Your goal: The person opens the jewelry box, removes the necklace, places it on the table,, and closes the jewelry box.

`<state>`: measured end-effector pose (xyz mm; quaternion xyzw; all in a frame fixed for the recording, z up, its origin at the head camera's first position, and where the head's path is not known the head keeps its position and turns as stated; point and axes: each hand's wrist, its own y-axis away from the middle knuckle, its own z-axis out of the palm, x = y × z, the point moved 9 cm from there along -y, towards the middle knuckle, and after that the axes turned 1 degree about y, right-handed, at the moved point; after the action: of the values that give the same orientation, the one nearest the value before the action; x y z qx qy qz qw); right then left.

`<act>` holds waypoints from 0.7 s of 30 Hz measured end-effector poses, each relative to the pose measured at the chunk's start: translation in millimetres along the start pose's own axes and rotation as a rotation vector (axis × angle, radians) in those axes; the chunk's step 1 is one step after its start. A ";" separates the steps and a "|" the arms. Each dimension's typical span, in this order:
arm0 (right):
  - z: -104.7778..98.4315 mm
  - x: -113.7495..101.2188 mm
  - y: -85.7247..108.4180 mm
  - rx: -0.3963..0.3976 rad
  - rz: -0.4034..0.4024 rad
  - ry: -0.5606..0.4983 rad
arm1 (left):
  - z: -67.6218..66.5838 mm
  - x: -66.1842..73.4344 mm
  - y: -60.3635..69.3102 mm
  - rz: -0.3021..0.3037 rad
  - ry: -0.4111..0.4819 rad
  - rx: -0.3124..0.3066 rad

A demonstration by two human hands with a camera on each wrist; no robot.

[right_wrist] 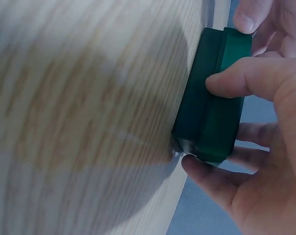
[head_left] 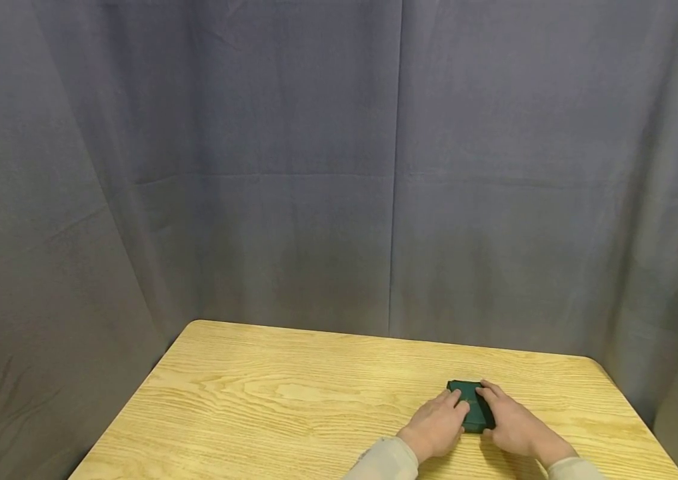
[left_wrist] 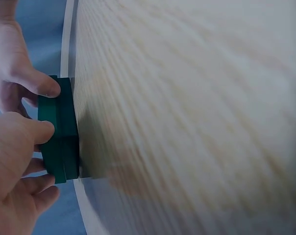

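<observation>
A small dark green box [head_left: 475, 421] with a lid rests on the wooden table, faint gold lettering on its top. My left hand [head_left: 437, 425] grips it from the left, fingers over the top and thumb at the near side. From the right, my right hand [head_left: 514, 425] holds the opposite side. In the left wrist view the thumbs press the near face of the box [left_wrist: 67, 117], where a seam runs between lid and base. The right wrist view shows the right hand's [right_wrist: 275, 161] fingers reaching around the end of the box [right_wrist: 199, 110].
The light wood-grain table [head_left: 267, 407] stretches to the left of the hands, its rounded back corners in view. Grey curtains [head_left: 291, 167] hang behind it and at both sides.
</observation>
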<state>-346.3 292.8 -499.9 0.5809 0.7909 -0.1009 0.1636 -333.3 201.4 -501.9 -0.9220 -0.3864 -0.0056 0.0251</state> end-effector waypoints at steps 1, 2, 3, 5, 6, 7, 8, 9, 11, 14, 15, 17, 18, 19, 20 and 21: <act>0.2 0.2 0.2 0.001 0.004 -0.001 | 0.4 0.2 -0.5 0.003 -0.008 0.003; 0.4 0.1 0.5 0.001 0.005 -0.006 | 0.4 0.4 -0.8 0.008 -0.019 0.010; 0.6 -0.1 0.8 -0.001 0.007 -0.009 | 0.4 0.6 -1.0 0.011 -0.028 0.016; 0.8 -0.6 1.0 -0.003 0.007 -0.006 | 0.4 0.9 -1.1 0.017 -0.043 0.026; 0.9 -0.9 1.2 -0.004 0.006 -0.003 | 0.4 1.1 -1.0 0.020 -0.046 0.029; 1.2 -1.5 1.1 -0.007 0.005 -0.001 | 0.4 0.8 -0.5 0.020 -0.044 0.029; 1.4 -2.1 1.1 -0.009 0.003 0.001 | 0.2 0.4 0.0 0.020 -0.037 0.031; 1.7 -2.6 0.9 -0.009 0.001 0.003 | 0.2 0.1 0.6 0.020 -0.031 0.032; 2.3 -2.9 1.3 -0.011 0.003 0.001 | -0.3 -0.6 1.9 0.021 -0.020 0.033; 3.7 -3.2 1.8 -0.020 0.003 -0.002 | -1.5 -1.4 4.0 0.025 -0.014 0.033; 4.1 -3.3 2.1 -0.022 0.002 -0.002 | -1.9 -1.5 4.6 0.028 -0.016 0.033; 4.3 -3.8 3.0 -0.025 -0.002 0.003 | -3.0 -1.5 5.6 0.034 -0.027 0.035; 4.3 -4.4 3.4 -0.025 -0.005 0.003 | -3.5 -1.4 6.2 0.037 -0.035 0.036; 4.2 -4.9 4.2 -0.024 -0.006 0.005 | -3.9 -1.4 6.8 0.040 -0.043 0.035; 4.0 -5.8 4.7 -0.021 -0.010 0.008 | -4.4 -1.2 7.4 0.044 -0.056 0.036; 3.8 -6.8 5.3 -0.020 -0.013 0.010 | -4.8 -1.0 8.2 0.050 -0.074 0.036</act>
<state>-338.8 287.1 -500.8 0.5746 0.7965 -0.0910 0.1648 -328.0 194.7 -497.5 -0.9303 -0.3641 0.0358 0.0275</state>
